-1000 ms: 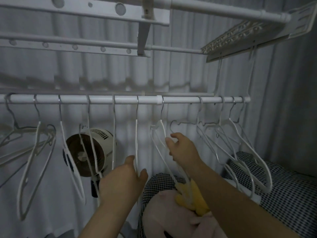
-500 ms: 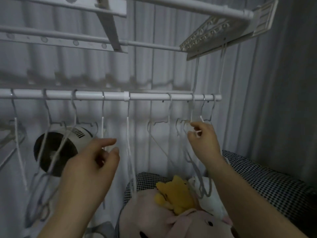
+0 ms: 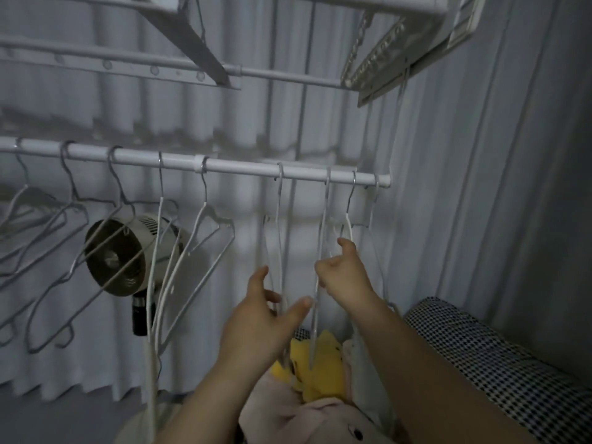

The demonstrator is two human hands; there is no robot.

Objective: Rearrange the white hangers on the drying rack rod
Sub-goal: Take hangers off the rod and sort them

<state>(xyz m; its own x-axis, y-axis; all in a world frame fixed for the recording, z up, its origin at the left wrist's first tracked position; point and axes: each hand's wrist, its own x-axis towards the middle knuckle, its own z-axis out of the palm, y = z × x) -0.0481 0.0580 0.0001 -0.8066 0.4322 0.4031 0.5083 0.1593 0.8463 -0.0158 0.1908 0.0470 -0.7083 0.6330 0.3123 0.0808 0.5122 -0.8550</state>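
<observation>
Rod [image 3: 243,169] carries the white hangers [image 3: 324,219], long axes hanging straight down, bunched at its right end just above both hands. The right hand [image 3: 344,277] pinches 1 hanger wire. The left hand [image 3: 256,325], fingers spread and released, is nearer the next hanger leftward.

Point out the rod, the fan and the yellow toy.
rod [image 3: 243,168]: head view, on a bare stretch between two hanger hooks.
fan [image 3: 113,262]: head view, on the middle of its round front grille.
yellow toy [image 3: 323,363]: head view, on its yellow body, between the two forearms.
</observation>
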